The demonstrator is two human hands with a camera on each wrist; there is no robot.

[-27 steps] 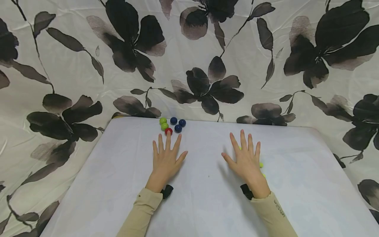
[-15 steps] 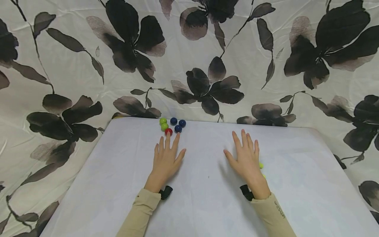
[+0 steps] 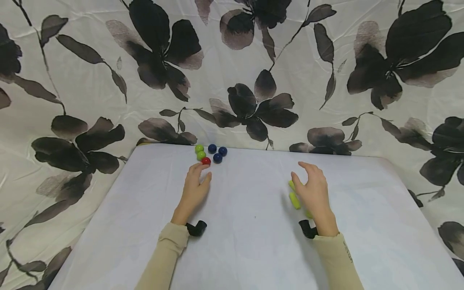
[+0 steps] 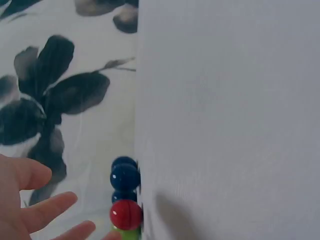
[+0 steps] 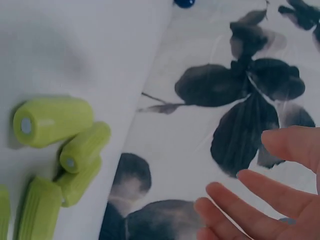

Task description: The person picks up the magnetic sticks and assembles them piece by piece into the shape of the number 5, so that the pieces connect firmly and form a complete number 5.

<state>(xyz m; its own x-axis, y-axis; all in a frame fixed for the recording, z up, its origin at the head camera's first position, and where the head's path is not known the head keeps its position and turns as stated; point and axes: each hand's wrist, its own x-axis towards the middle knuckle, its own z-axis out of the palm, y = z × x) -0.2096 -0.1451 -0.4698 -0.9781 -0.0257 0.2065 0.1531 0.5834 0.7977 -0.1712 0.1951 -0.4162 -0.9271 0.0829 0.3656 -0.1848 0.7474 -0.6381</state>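
In the head view my left hand is above the table's left half, its fingers gently bent and holding nothing. Just beyond its fingertips sits a red ball, grouped with blue balls and green balls. The left wrist view has the thumb and fingers spread apart near the red ball. My right hand hovers on the other side, thumb and fingers apart, holding nothing. Partly hidden below it lie yellow-green rods. Several of these rods show in the right wrist view, with pale round spots in some ends.
A white-covered table spans the lower part of the head view. Behind its far edge hangs a pale cloth with dark flowers. The balls stand close to that far edge. Black wrist bands sit on both wrists.
Both hands have turned from spread, palm-down poses to thumb-up poses with bent fingers. The right hand has shifted slightly right, uncovering more of the yellow-green rods. The balls have not moved.
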